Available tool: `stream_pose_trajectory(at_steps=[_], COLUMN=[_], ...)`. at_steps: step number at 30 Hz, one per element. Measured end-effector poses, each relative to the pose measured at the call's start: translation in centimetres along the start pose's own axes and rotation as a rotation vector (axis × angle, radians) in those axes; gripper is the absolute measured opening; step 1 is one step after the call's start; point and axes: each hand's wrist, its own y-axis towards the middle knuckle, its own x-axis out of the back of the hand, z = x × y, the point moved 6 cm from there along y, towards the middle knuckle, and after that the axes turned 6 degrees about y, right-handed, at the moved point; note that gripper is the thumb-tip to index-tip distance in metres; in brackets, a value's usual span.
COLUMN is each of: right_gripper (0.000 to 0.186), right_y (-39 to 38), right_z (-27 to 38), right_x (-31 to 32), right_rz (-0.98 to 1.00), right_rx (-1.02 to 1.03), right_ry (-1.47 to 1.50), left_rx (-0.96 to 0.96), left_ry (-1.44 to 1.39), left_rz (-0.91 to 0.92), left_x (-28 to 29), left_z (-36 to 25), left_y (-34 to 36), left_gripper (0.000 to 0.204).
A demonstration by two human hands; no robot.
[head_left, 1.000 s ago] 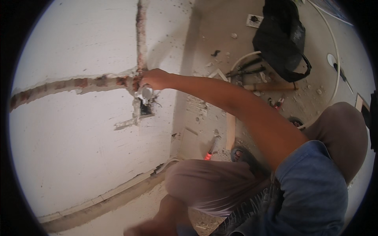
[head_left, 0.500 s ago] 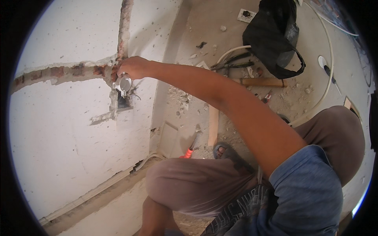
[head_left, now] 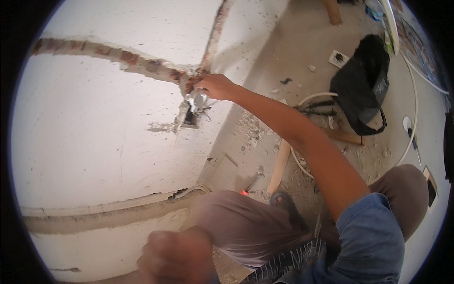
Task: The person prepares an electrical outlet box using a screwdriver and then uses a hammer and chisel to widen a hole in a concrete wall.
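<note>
My right hand [head_left: 216, 87] reaches out to the wall, fingers curled at the point where the chased grooves [head_left: 131, 60] meet. Against its underside is a round white electrical fitting [head_left: 199, 100], which the fingers seem to grip; their tips are partly hidden. Just below the fitting, a dark square recess [head_left: 191, 118] is cut into the wall, with thin wires poking out beside it. My left hand [head_left: 176, 258], raised in front of my left knee, is smeared by motion. Its fingers look curled, but whether they hold anything does not show.
On the dusty, rubble-strewn floor lie a black bag [head_left: 364, 90], a wooden strip [head_left: 280, 165], a red-handled tool [head_left: 246, 190], black-handled tools [head_left: 319, 108] and a white socket plate [head_left: 338, 58]. A screwdriver [head_left: 414, 146] and white cable [head_left: 414, 90] are to the right.
My left hand has come into view at the lower left. The view has shifted, so the wall and floor things sit elsewhere in the picture; my right hand stays at the fitting.
</note>
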Motion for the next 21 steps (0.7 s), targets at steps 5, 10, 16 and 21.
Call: stream_pose_trajectory(at_steps=[5, 10, 16, 21], right_gripper=[0.022, 0.023, 0.024, 0.024], right_y=[-0.4, 0.1, -0.2, -0.3], right_z=[-0.9, 0.4, -0.1, 0.1], right_x=[-0.3, -0.4, -0.5, -0.5], right_rz=[-0.015, -0.018, -0.007, -0.034], right_rx=[0.012, 0.013, 0.013, 0.016], right_ry=[0.012, 0.034, 0.021, 0.034], left_rx=[1.401, 1.714, 1.529, 1.436], left_ry=[-0.342, -0.997, -1.183, -1.335], left_rz=[0.202, 0.449, 0.507, 0.438], left_x=[-1.0, -6.2, -7.3, -7.3], left_z=[4.4, 2.7, 1.8, 2.0], left_y=[-3.5, -7.9, -8.1, -8.5], left_gripper=[0.038, 0.047, 0.063, 0.049])
